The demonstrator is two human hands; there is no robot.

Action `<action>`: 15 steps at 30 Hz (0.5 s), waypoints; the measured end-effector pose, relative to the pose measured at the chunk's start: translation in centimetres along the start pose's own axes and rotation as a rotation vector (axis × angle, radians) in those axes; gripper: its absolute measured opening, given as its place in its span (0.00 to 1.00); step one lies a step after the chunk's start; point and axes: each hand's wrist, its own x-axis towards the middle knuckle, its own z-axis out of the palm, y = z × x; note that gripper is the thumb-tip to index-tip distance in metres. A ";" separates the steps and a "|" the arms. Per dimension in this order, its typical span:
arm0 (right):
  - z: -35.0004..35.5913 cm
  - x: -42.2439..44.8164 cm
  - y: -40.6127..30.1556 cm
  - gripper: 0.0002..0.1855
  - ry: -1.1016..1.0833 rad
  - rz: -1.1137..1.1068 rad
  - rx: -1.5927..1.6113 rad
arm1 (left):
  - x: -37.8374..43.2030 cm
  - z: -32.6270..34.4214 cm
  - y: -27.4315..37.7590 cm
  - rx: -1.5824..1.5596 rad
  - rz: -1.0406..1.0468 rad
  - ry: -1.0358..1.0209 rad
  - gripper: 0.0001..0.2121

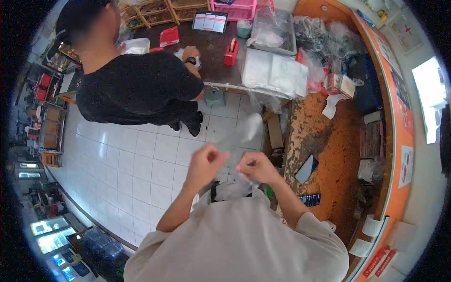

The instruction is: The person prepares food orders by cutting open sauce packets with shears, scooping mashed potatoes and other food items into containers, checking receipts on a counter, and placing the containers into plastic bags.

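Observation:
My left hand [208,163] and my right hand [254,165] are raised in front of my body, a short gap between them. A thin clear plastic bag [243,135], blurred, spreads between and beyond the hands. The fingertips of my right hand pinch clear plastic. Whether my left fingers grip the bag's other edge is hard to tell from the blur. More translucent plastic [229,190] lies against my body just below the hands.
A co-worker in black [141,88] stands at the dark counter [215,74], ahead and left. Stacked plastic bags [273,72] and a red tape dispenser [230,53] rest there. A worn wooden counter [327,141] with a phone [310,200] runs along my right. A stool [215,97] stands below.

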 end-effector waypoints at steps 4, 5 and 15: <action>-0.4 0.4 1.2 0.15 0.018 -0.153 -0.349 | -1.9 3.1 0.6 -0.376 -0.293 -0.527 0.11; -0.5 0.3 0.7 0.17 -0.005 -0.148 -0.459 | -1.8 3.6 0.1 -0.501 -0.386 -0.568 0.11; -4.8 4.0 0.6 0.13 0.266 -0.145 -0.356 | -0.8 2.0 -2.1 0.053 -0.181 -0.050 0.07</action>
